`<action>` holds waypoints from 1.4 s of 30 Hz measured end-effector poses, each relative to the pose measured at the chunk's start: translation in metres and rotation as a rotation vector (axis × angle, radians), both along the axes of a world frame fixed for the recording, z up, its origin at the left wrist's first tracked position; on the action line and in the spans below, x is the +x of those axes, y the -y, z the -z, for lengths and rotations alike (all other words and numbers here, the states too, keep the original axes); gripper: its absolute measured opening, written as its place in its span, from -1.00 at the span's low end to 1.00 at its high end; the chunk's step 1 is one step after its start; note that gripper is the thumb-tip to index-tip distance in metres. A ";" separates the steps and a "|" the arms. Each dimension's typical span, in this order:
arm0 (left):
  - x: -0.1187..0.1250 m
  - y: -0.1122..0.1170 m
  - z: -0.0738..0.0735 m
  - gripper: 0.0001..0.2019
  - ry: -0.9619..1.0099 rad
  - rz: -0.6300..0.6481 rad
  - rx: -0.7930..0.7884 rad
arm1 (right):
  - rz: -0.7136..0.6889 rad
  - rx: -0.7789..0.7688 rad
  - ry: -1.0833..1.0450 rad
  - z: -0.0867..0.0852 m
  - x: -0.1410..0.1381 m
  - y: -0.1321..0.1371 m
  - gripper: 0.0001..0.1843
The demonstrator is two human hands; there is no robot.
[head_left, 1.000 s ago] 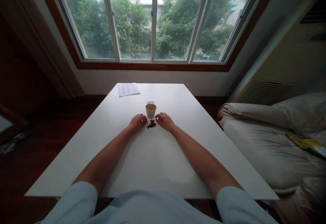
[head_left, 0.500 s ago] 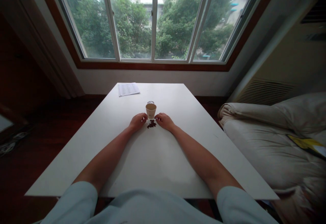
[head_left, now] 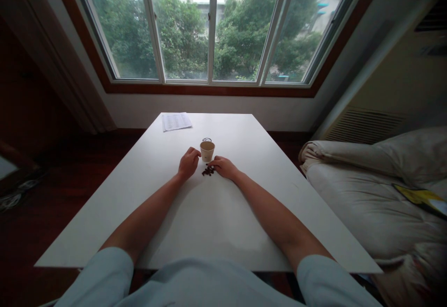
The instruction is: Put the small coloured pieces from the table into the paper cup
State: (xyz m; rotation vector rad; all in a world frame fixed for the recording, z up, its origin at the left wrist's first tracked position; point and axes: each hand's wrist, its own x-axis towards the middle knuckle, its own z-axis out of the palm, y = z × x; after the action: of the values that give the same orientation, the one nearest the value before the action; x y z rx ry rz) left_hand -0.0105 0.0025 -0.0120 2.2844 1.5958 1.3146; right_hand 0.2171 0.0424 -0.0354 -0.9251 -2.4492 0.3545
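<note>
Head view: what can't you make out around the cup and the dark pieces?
Head view throughout.
Dark pieces: too small to identify; right hand covers their right edge.
Paper cup: contents hidden by its near wall.
Left hand: fingertips curl away, so whether they pinch anything is hidden.
Small object behind the cup: mostly hidden by it.
Sheet of paper: print too small to read.

Upright paper cup (head_left: 207, 150) just behind dark heap (head_left: 208, 171).

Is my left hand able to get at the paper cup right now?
Likely yes. The left hand sits left of the paper cup, fingertips almost at its wall, nothing between them. The pile of dark bits lies nearer, by the right hand, clear of that path.
</note>
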 end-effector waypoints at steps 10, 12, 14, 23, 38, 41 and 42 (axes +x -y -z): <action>0.005 0.003 -0.002 -0.79 -0.010 -0.030 -0.015 | -0.095 -0.043 -0.129 0.006 -0.006 0.000 -0.58; 0.005 0.003 -0.002 -0.79 -0.003 -0.034 -0.016 | -0.067 -0.033 -0.120 0.006 -0.006 0.000 -0.61; 0.005 0.002 -0.002 -0.78 0.017 -0.029 -0.009 | -0.024 -0.034 -0.111 0.006 -0.006 -0.001 -0.62; 0.011 0.001 -0.007 -0.82 0.235 0.043 0.066 | 0.052 0.001 -0.103 0.012 -0.004 -0.007 -0.72; 0.027 -0.010 -0.023 -0.77 0.867 0.191 -0.347 | 0.083 0.016 -0.104 0.009 0.006 -0.011 -0.80; 0.023 -0.014 -0.032 -0.69 0.891 0.255 -0.412 | 0.084 0.022 -0.108 0.011 0.008 -0.013 -0.81; 0.022 -0.014 -0.035 -0.65 0.891 0.279 -0.430 | 0.080 0.024 -0.108 0.012 0.008 -0.013 -0.81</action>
State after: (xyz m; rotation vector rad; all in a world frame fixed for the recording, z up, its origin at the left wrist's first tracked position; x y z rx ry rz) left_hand 0.0111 0.0168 0.0233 1.2979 1.0522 1.4222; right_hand 0.2251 0.0555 -0.0474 -0.9653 -2.3060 0.3368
